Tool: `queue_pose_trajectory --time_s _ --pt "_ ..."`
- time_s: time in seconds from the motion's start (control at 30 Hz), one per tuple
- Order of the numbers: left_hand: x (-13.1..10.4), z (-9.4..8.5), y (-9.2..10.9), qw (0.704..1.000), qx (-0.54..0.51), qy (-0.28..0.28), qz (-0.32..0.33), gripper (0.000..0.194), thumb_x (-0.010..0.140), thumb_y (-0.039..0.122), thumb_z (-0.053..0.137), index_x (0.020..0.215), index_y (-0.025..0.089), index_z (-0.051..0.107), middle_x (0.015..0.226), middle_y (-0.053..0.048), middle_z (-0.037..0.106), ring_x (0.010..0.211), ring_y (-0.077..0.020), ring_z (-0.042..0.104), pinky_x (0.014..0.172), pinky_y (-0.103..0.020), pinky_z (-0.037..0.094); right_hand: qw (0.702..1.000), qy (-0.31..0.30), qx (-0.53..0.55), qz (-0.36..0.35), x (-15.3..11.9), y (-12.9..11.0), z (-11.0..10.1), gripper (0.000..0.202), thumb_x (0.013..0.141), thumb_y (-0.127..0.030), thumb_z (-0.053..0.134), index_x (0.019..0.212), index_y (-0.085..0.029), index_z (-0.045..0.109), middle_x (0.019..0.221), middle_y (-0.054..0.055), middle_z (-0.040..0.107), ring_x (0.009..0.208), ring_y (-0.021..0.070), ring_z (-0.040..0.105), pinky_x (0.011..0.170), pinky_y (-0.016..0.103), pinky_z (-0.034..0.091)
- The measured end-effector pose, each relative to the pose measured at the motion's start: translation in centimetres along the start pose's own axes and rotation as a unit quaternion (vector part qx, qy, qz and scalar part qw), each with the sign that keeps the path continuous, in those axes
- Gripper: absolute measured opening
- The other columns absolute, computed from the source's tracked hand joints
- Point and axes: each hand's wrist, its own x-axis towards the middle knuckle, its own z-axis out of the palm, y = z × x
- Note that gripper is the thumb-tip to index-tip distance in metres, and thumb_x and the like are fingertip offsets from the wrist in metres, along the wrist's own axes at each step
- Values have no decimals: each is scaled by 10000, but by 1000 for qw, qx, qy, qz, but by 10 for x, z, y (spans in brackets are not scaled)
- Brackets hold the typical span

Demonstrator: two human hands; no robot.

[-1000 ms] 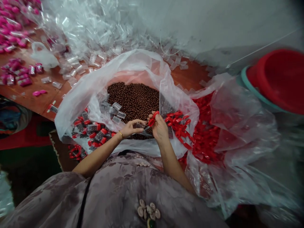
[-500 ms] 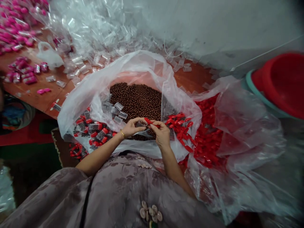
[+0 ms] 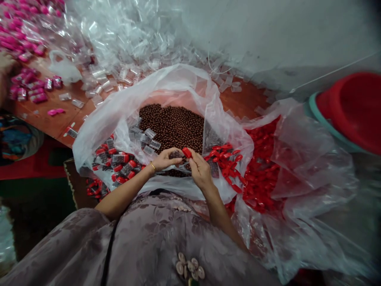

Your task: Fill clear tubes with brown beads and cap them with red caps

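Observation:
My left hand (image 3: 164, 160) is closed around a small clear plastic container (image 3: 176, 154) with dark contents. Against the container's right end sits a red plastic cap (image 3: 187, 152), pinched by my right hand (image 3: 201, 171). Whether the cap is seated on the container I cannot tell. Both hands are over a heap of small brown balls (image 3: 175, 127) in a white plastic bag (image 3: 178, 73). Several clear containers (image 3: 145, 139) lie on the balls to the left. Red-capped containers (image 3: 120, 159) are piled beside my left forearm, and loose red caps (image 3: 226, 161) lie right of my right hand.
A clear bag of red pieces (image 3: 262, 171) stands at the right, near a red basin (image 3: 351, 111). Clear plastic pieces (image 3: 125, 35) are heaped along the wall. Pink pieces (image 3: 18, 33) cover the table's far left, where another person's hand (image 3: 7, 65) shows.
The red cap has turned to stand more upright at the container's end, and my right fingers have shifted lower around it. Another person's hand has come into view at the left edge.

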Motion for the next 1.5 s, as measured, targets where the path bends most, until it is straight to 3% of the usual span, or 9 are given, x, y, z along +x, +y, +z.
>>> queue_pose_trajectory --time_s 0.17,0.33,0.43,0.73,0.87,1.0,1.13,1.27,1.5 --pt "-2 -1 -1 997 -68 34 -19 314 628 240 631 898 125 520 594 34 566 510 -89 533 542 -225 434 993 48 -85 68 9 16 14 379 853 -248 334 1166 -148 524 990 85 642 859 170 585 773 301 452" --pt "2 -9 -2 987 -158 27 4 309 581 163 541 888 140 513 607 19 593 505 -100 533 509 -221 415 921 -155 -324 152 33 35 34 269 820 -299 441 961 -147 611 919 115 662 849 209 610 720 285 428" --pt "4 -14 -2 980 -193 31 22 304 560 142 548 862 141 518 630 6 613 540 -112 559 534 -230 433 881 -215 -388 165 42 38 43 284 844 -297 407 956 -143 617 950 137 663 870 219 621 715 285 417" --pt "5 -16 -19 977 -196 71 -43 315 551 151 589 860 142 531 681 2 633 541 -106 573 537 -230 448 941 -128 -261 176 41 44 23 365 863 -391 338 905 -178 631 790 59 676 726 168 608 607 234 376" --pt "6 -13 -24 974 -209 80 -44 309 556 150 538 864 148 508 655 20 616 514 -102 561 516 -224 434 925 -148 -310 161 45 42 34 317 819 -402 443 1030 -220 593 856 58 681 775 198 616 623 253 377" --pt "4 -18 -21 977 -189 93 -14 291 551 143 506 840 154 480 626 24 613 510 -100 551 506 -208 417 914 -195 -333 127 49 47 52 245 828 -329 435 928 -211 625 891 78 676 794 205 617 649 268 386" --pt "0 -26 -16 980 -167 109 4 266 574 149 542 833 154 482 697 9 628 581 -106 576 573 -228 446 958 -128 -192 168 51 49 50 273 804 -370 470 835 -160 643 732 61 657 683 177 589 615 258 393" --pt "0 -21 -18 988 -130 79 -12 240 587 159 576 817 142 510 709 -3 626 591 -101 561 573 -224 434 990 -20 69 121 51 31 34 331 751 -443 527 789 -139 651 714 27 639 665 142 557 650 255 425" --pt "5 -2 -18 994 -88 58 -20 315 550 124 569 863 126 534 601 53 531 534 -59 464 534 -178 367 980 -58 169 86 44 -6 21 280 695 -407 609 790 -148 660 690 0 629 632 118 545 617 240 446"
